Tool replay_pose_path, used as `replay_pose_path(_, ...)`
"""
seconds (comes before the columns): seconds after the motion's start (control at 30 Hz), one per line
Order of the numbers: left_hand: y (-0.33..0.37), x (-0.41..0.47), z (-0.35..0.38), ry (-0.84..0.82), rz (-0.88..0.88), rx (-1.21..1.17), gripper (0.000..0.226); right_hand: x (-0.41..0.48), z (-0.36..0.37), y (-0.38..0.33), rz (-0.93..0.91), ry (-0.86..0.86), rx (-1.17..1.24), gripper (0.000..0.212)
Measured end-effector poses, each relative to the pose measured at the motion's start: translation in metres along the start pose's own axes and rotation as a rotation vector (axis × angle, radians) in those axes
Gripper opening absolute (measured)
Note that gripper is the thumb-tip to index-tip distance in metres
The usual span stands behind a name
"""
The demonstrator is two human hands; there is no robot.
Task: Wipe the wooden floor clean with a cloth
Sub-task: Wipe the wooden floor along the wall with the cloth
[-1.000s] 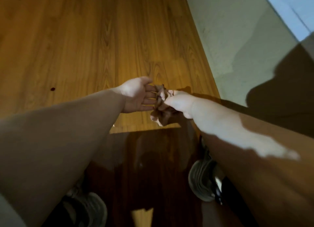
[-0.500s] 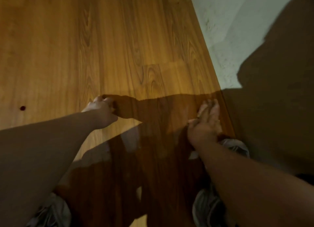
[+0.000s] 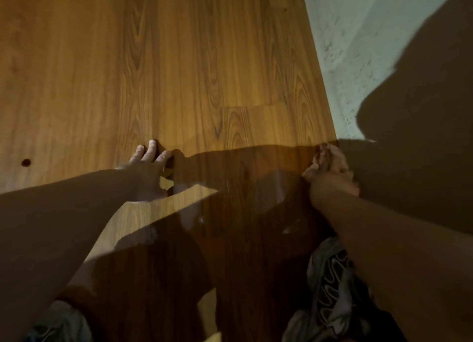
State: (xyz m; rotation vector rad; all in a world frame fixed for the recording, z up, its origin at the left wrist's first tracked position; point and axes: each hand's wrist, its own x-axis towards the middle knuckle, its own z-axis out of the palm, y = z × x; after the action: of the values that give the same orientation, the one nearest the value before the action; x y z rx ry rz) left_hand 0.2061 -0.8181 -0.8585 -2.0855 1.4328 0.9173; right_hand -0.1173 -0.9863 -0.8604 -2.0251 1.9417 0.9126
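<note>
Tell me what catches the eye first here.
The left hand lies spread flat on the floor mid-frame. The right hand presses a crumpled cloth at the floor's right edge, by the wall. A small dark spot marks the floor far left.

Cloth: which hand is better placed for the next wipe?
Right. The right hand is on the cloth at the edge of the wooden floor by the wall; the left hand lies flat, apart from it.

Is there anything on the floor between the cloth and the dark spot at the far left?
Yes. The left hand rests on the wooden floor, directly between the cloth under the right hand and the dark spot.
</note>
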Motion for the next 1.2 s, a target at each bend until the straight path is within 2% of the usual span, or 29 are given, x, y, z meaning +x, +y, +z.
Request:
replay_pose_path(0.17, 0.007, -0.002, 0.0, 0.061, -0.046, -0.133, 0.09, -0.053, 0.026, -0.05, -0.193, 0.17, 0.096, 0.086)
replay_pose_path(0.27, 0.005, -0.001, -0.003, 0.207, -0.1, -0.242, 0.076, -0.069, 0.029, -0.084, -0.563, 0.231, 0.215, 0.067)
replay_pose_path(0.33, 0.0, -0.001, -0.005, 0.266, -0.106, -0.209, 0.076, -0.058, 0.021, -0.091, -0.676, 0.201, 0.227, 0.065)
replay_pose_path(0.43, -0.013, 0.006, -0.014, 0.222, -0.061, -0.095, 0.088, -0.023, 0.005, -0.064, -0.525, 0.187, 0.201, 0.065)
replay_pose_path(0.57, -0.022, 0.024, -0.037, 0.207, -0.036, -0.04, 0.098, 0.021, -0.015, -0.004, -0.091, 0.041, 0.303, 0.075)
replay_pose_path(0.6, -0.024, 0.029, -0.042, 0.215, -0.048, -0.047, 0.1, 0.026, -0.019, -0.006, -0.037, 0.014, 0.296, 0.075)
replay_pose_path(0.63, -0.024, 0.034, -0.046, 0.212, -0.065, -0.061, 0.101, 0.028, -0.02, -0.016, -0.008, 0.023, 0.234, 0.071)
replay_pose_path(0.7, -0.023, 0.043, -0.05, 0.204, -0.076, -0.096, 0.104, 0.016, -0.018, -0.051, -0.019, 0.181, 0.142, 0.063)
replay_pose_path(0.77, -0.023, 0.053, -0.056, 0.201, -0.078, -0.127, 0.107, 0.0, -0.01, -0.098, -0.178, 0.33, 0.146, 0.056)
replay_pose_path(0.87, -0.021, 0.06, -0.062, 0.202, -0.096, -0.15, 0.114, -0.009, -0.007, -0.147, -0.626, 0.363, 0.241, 0.05)
replay_pose_path(0.93, -0.022, 0.063, -0.065, 0.169, -0.143, -0.163, 0.118, 0.005, -0.022, -0.153, -0.951, 0.455, 0.222, 0.045)
replay_pose_path(0.97, -0.022, 0.064, -0.066, 0.147, -0.165, -0.175, 0.12, 0.017, -0.025, -0.145, -1.038, 0.528, 0.233, 0.045)
replay_pose_path(1.03, -0.021, 0.07, -0.067, 0.118, -0.193, -0.186, 0.122, 0.054, -0.03, -0.119, -0.932, 0.545, 0.274, 0.045)
replay_pose_path(1.1, -0.019, 0.075, -0.068, 0.116, -0.201, -0.182, 0.124, 0.105, -0.035, -0.084, -0.608, 0.495, 0.349, 0.045)
replay_pose_path(1.17, -0.018, 0.077, -0.066, 0.117, -0.218, -0.207, 0.125, 0.143, -0.048, -0.064, -0.247, 0.362, 0.451, 0.045)
replay_pose_path(1.2, -0.019, 0.079, -0.066, 0.126, -0.226, -0.222, 0.126, 0.151, -0.053, -0.068, -0.185, 0.37, 0.469, 0.048)
